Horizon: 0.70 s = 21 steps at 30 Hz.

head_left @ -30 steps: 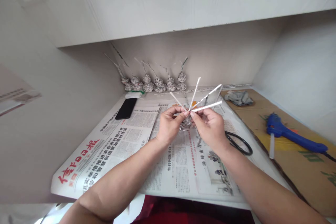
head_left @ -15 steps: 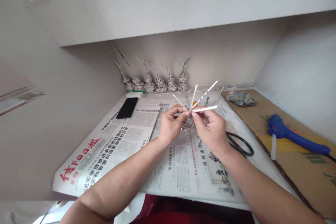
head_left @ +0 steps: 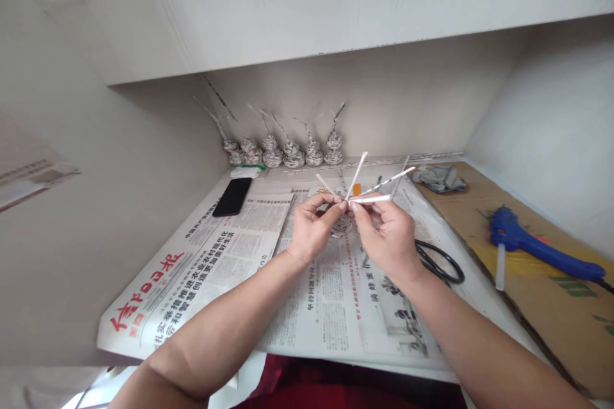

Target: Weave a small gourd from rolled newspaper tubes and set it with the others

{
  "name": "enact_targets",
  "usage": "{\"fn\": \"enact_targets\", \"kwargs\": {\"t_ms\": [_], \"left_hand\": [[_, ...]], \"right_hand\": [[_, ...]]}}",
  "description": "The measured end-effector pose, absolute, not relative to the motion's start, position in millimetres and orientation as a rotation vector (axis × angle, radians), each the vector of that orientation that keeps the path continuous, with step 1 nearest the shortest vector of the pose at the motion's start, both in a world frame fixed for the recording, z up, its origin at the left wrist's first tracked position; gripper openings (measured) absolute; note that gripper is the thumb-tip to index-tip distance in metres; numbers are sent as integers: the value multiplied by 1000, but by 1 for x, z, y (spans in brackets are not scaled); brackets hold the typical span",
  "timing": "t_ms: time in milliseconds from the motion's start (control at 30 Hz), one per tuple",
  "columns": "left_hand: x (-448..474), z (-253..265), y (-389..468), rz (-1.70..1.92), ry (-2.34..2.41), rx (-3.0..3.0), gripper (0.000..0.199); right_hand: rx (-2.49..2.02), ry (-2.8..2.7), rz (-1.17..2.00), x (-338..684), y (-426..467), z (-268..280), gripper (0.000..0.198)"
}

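A small woven newspaper gourd (head_left: 341,225) is between my hands, above the newspaper-covered table. From its top, several rolled paper strips (head_left: 357,174) fan out upward and to the right. My left hand (head_left: 314,220) pinches the base of the strips from the left, thumb against fingers. On the other side my right hand (head_left: 387,230) is closed with its thumb and fingers on a strip (head_left: 377,199) that points right. The fingers hide much of the gourd's upper part.
Several finished-looking paper gourds (head_left: 293,154) line the back wall. A black phone (head_left: 233,197) lies on the newspaper (head_left: 201,281) at left. To the right are a black cable loop (head_left: 444,262), cardboard (head_left: 542,326), a blue glue gun (head_left: 542,246) and a grey crumpled cloth (head_left: 439,179).
One strip has swung down to the right, and another upright strip leans slightly more to the right. Both hands stay nearly in place, still pinching at the gourd's top.
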<state>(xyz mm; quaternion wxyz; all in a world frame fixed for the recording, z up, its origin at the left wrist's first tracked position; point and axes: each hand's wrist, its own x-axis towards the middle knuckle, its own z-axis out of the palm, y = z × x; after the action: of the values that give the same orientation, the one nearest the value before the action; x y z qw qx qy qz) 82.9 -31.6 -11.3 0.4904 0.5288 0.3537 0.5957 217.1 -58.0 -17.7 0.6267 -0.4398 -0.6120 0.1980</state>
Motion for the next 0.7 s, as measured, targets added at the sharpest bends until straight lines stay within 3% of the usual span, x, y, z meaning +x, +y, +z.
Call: {"fn": "enact_targets", "kwargs": {"t_ms": [300, 700], "left_hand": [[83, -11, -32, 1392, 749, 1118, 22], [80, -14, -28, 1334, 845, 1334, 31]], "right_hand": [[-975, -1337, 631, 214, -54, -17, 9], [-888, -1063, 960, 216, -47, -11, 27]]}}
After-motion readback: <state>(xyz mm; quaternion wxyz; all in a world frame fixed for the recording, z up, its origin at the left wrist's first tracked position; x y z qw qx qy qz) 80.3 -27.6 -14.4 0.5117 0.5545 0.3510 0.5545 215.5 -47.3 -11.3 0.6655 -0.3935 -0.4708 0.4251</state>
